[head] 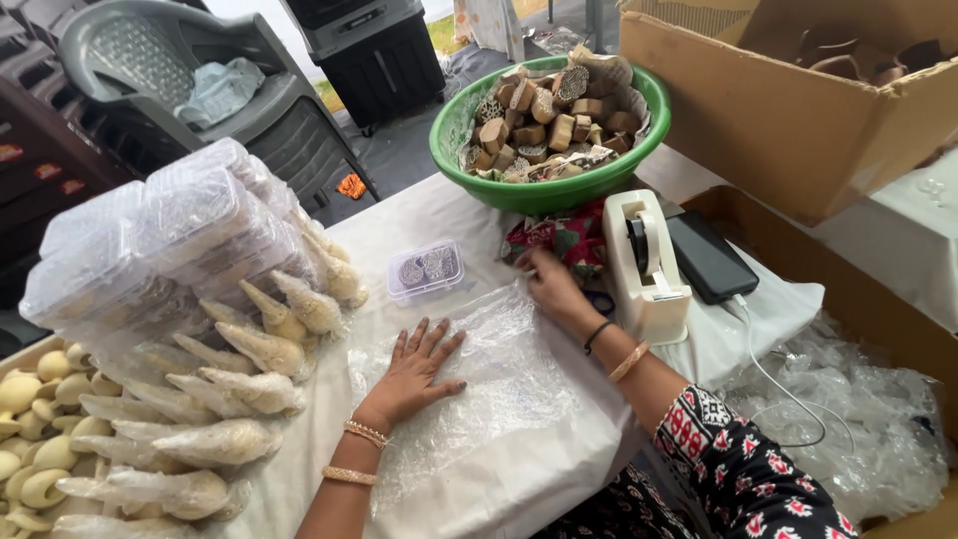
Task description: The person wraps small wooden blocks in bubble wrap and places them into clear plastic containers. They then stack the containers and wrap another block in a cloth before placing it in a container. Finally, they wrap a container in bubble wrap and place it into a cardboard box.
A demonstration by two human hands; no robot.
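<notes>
Both hands sat on the bubble wrap sheet [499, 369]: left hand [419, 364] spread flat on its near-left part, right hand [549, 284] pinching its far edge, nearer the tape dispenser [647, 265].

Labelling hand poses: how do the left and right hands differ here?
The left hand lies flat, fingers spread, pressing on the clear bubble-wrap sheet; the right hand is curled at the sheet's far edge, beside the white tape dispenser. The left wrist shows only gold bangles; the right has a black band too. Both are bare and touch the sheet.
</notes>
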